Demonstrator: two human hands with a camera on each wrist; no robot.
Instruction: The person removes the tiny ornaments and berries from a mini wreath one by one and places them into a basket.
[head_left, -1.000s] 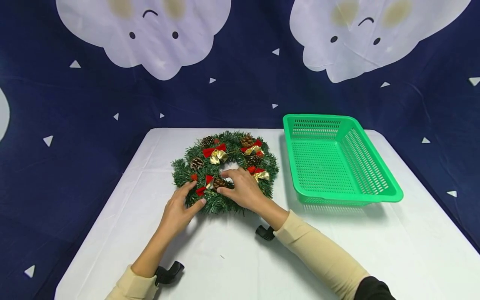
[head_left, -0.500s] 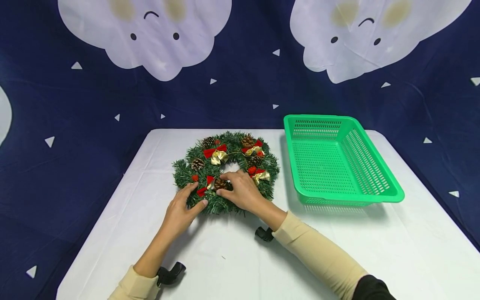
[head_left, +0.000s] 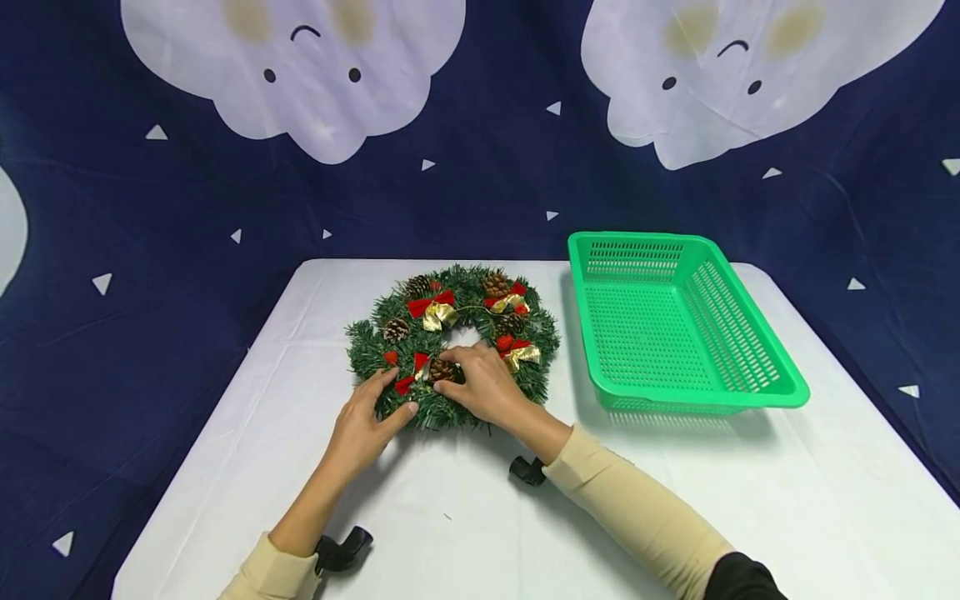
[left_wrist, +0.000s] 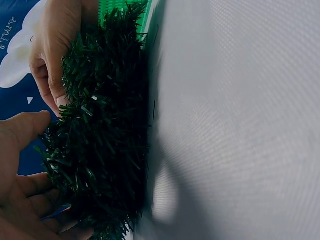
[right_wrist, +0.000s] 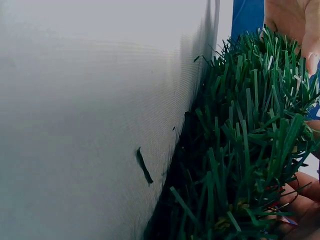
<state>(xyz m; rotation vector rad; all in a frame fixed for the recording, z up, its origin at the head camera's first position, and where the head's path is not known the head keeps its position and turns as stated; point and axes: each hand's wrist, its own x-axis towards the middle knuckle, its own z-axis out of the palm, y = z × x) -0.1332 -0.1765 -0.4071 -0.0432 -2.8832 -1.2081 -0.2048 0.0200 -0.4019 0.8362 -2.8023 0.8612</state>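
A green Christmas wreath (head_left: 457, 413) with pine cones, red berries and red-and-gold bows lies flat on the white table. Over its front part, my right hand (head_left: 487, 382) pinches a pine cone (head_left: 442, 370) between thumb and fingers, right beside a bow (head_left: 422, 363). My left hand (head_left: 358, 429) rests at the wreath's front left edge, its thumb and fingers spread apart against the foliage. Close up in the left wrist view, the left fingers (left_wrist: 42, 195) touch the greenery (left_wrist: 100, 140). Wreath needles (right_wrist: 250, 120) fill much of the right wrist view and partly hide the right fingers.
A green plastic basket (head_left: 697, 398) stands to the right of the wreath with nothing inside. Behind the white table (head_left: 465, 542) hangs a dark blue cloth (head_left: 495, 200) with cloud prints. A black wrist-worn device (head_left: 345, 550) sits under the left forearm.
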